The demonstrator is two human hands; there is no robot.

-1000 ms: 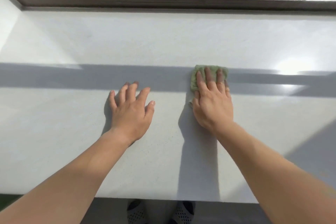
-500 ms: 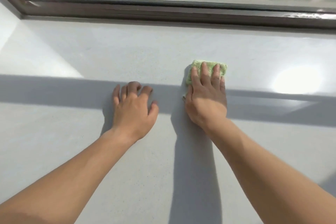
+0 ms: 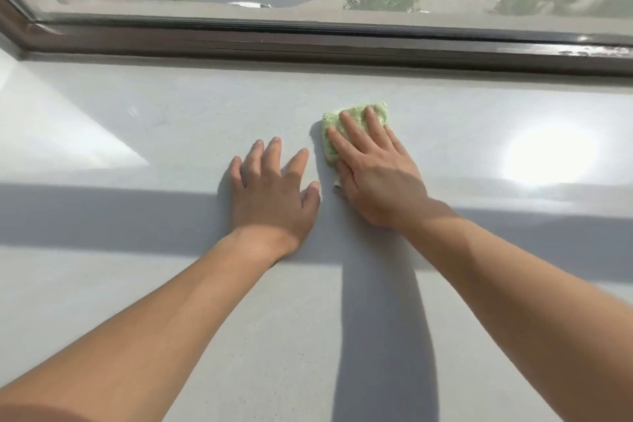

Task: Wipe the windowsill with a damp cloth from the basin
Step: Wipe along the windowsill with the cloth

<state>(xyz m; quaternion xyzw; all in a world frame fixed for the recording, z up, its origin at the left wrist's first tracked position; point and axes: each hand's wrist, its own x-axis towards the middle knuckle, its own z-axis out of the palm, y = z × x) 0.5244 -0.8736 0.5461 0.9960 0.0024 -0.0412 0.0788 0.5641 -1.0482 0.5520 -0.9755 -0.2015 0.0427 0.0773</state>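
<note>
A small folded green cloth (image 3: pixel 356 115) lies flat on the wide white windowsill (image 3: pixel 171 284), a little right of centre. My right hand (image 3: pixel 375 171) presses it down with straight fingers and covers most of it. Just to its left, my left hand (image 3: pixel 274 193) rests palm down on the bare sill with its fingers spread, holding nothing. The basin is not in view.
A dark brown window frame (image 3: pixel 308 44) runs along the back of the sill, with glass above it. The white side wall (image 3: pixel 7 68) meets the sill at the far left. Bands of shadow and bright sun patches cross the surface.
My right hand has slid the cloth away from me toward the window frame. My left hand has moved forward alongside it, and my head has leaned in.
</note>
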